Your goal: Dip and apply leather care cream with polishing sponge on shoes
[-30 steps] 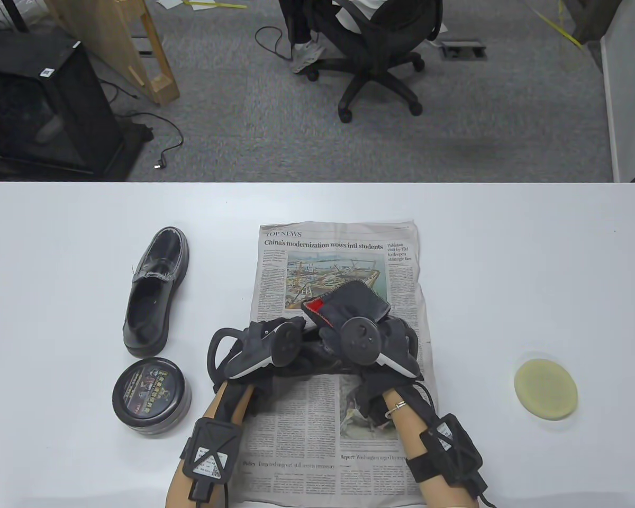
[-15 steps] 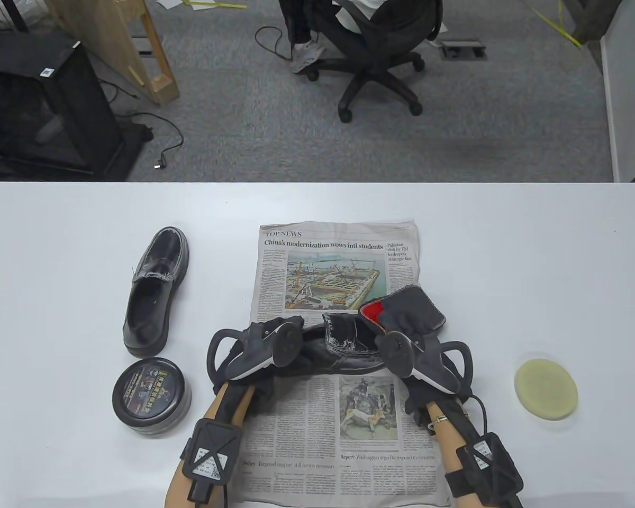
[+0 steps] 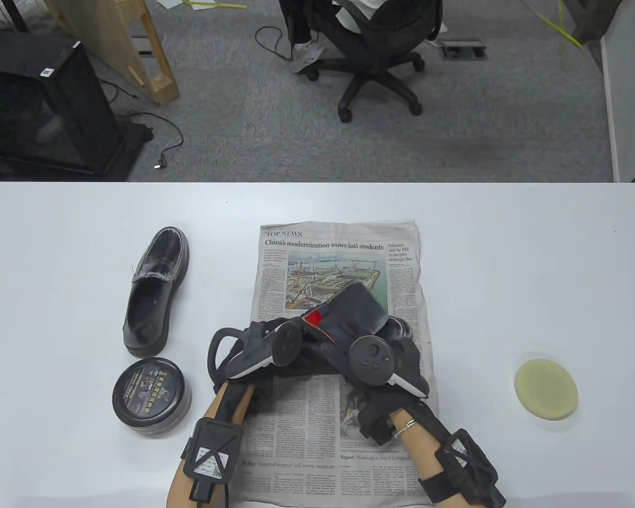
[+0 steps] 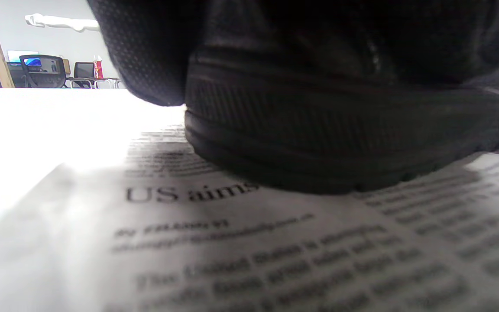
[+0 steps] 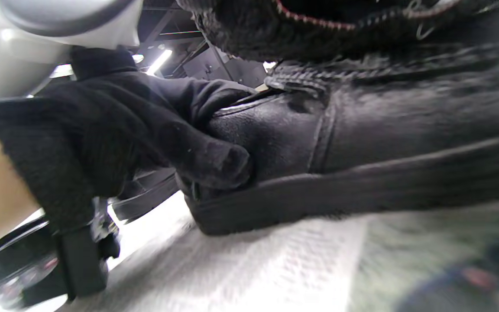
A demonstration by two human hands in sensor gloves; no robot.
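Observation:
A black leather shoe (image 3: 400,328) lies on a newspaper (image 3: 338,248), mostly hidden under both hands. My left hand (image 3: 288,341) grips its heel end; the right wrist view shows those gloved fingers (image 5: 197,151) pressed on the shoe's side (image 5: 383,130). My right hand (image 3: 349,338) holds a dark cloth with a red patch (image 3: 354,304) on top of the shoe. The left wrist view shows the shoe's sole (image 4: 340,143) resting on the paper (image 4: 232,242). A round yellow sponge (image 3: 545,389) lies at the right, apart from both hands. A closed black cream tin (image 3: 151,394) stands at the left.
A second black shoe (image 3: 156,291) lies on the white table (image 3: 508,254) left of the newspaper, just beyond the tin. The table's far edge runs along the carpeted floor, where an office chair (image 3: 375,53) stands.
My right hand with the cloth swung right off the shoe, baring its top, then came back left over it. The left hand, tin, sponge and second shoe have not moved.

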